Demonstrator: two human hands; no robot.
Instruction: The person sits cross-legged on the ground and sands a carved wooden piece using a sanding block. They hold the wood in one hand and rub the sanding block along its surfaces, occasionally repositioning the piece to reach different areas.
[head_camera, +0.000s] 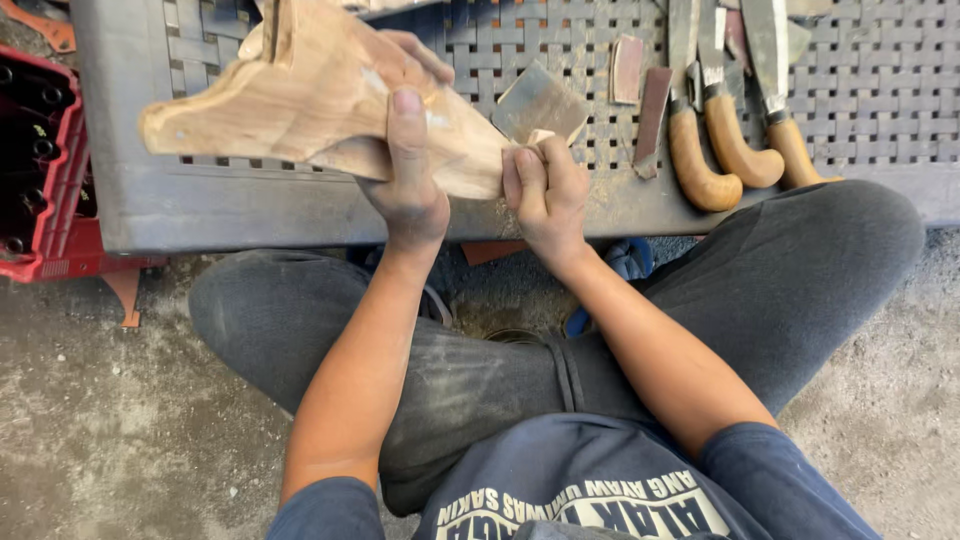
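Observation:
My left hand (408, 150) grips a pale, roughly carved piece of wood (300, 95), thumb laid across its near face, fingers curled over the top. The wood lies across a grey plastic woven-pattern surface (880, 80). My right hand (545, 190) pinches a folded piece of brown sandpaper (538, 105) and presses it against the right end of the wood. Both forearms reach up from my lap; I sit cross-legged in dark trousers.
Three curved-handled wooden knives (735, 145) lie at the right on the grey surface, with small sandpaper strips (640, 95) beside them. A red plastic crate (40, 170) stands at the left. Concrete floor lies below.

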